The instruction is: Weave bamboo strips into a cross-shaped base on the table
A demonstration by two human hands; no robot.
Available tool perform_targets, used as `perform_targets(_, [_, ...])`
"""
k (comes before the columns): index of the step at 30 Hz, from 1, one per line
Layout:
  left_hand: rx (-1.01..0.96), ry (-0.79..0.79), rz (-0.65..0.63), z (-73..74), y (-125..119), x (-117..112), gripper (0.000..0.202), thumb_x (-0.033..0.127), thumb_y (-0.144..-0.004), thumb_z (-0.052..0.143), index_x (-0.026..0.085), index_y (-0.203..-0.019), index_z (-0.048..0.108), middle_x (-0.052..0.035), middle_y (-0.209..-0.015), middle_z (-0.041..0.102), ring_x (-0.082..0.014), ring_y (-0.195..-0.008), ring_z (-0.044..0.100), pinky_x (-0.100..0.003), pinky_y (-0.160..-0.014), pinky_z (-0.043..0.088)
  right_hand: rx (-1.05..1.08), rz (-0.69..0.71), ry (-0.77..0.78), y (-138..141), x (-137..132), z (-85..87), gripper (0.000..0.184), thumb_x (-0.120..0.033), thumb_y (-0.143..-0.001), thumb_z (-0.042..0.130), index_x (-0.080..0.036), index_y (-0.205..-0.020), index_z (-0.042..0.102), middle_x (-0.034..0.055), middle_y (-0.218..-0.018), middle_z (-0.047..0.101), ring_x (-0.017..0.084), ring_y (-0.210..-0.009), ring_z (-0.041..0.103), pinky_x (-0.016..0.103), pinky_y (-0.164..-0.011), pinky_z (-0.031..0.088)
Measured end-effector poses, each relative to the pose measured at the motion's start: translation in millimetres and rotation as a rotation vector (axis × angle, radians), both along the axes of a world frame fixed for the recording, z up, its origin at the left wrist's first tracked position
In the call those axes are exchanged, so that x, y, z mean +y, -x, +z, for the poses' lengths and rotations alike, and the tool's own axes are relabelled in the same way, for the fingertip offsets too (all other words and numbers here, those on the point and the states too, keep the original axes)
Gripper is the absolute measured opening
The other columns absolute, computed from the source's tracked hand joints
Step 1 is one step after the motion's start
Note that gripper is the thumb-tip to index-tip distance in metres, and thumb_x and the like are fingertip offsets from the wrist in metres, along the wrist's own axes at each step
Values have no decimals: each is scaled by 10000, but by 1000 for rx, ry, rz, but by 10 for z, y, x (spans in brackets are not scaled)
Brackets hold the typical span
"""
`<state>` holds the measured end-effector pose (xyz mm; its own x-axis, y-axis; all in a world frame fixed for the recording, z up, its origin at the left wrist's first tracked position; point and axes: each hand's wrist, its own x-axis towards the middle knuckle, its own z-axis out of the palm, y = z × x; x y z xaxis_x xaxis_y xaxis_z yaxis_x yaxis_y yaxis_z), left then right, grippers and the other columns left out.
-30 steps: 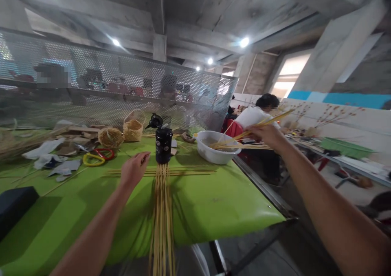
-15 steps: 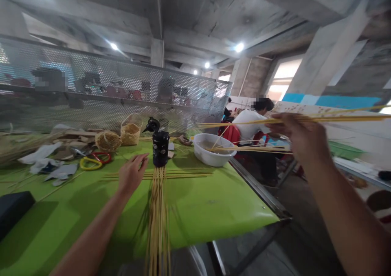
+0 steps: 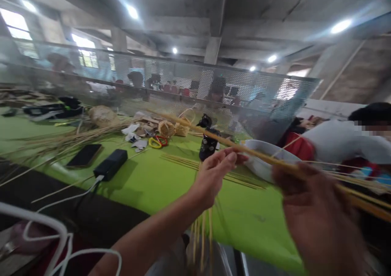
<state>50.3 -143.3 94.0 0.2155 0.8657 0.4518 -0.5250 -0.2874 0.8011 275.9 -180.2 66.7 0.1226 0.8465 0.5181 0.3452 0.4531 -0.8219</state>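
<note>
Swinging cane strip (image 3: 259, 157) to frame centre, right hand (image 3: 317, 215) clamped around it; left hand (image 3: 214, 174) lifting, fingers outstretched, touching it.

bare left hand (image 3: 214, 174), bare right hand (image 3: 317, 219)

My right hand (image 3: 317, 223) has swung the long cane strand (image 3: 259, 155) in from the far right, across in front of me. My left hand (image 3: 214, 174) has lifted off the green table (image 3: 159, 186), fingertips now touching the strand.
</note>
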Motion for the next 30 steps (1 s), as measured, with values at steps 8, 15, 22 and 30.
perform_targets(8, [-71,309,289,-306,554,493,374,510,-709,876,166,-826,787,-64,-804,757,-146,-709,675,-274,-718,524,516,511,513,1111,22,-483,528,-639,-895,695,-410,-1370,672,74,-1334,733,336,-1128,742,559,-1028,566])
perform_targets(15, [227,403,327,-445,1102,847,285,396,-738,838,132,-825,774,-28,-664,696,-110,-572,615,-251,-632,518,164,761,688,1062,-151,-266,497,-638,-845,777,-197,-1074,793,71,-889,776,140,-573,680,275,-585,550])
perform_targets(22, [282,405,380,-430,1289,873,204,331,-743,807,141,-807,764,-21,-663,689,-122,-587,633,-238,-592,509,144,493,506,1110,250,27,494,-619,-763,833,-172,-967,786,-8,-681,648,50,-434,426,188,-414,340])
perform_targets(30, [214,403,362,-287,1527,937,173,287,-786,789,131,-858,769,-43,-691,705,-136,-600,643,-267,-609,559,38,395,293,1167,361,275,386,-537,-804,783,-194,-981,780,20,-771,716,96,-507,533,237,-492,430])
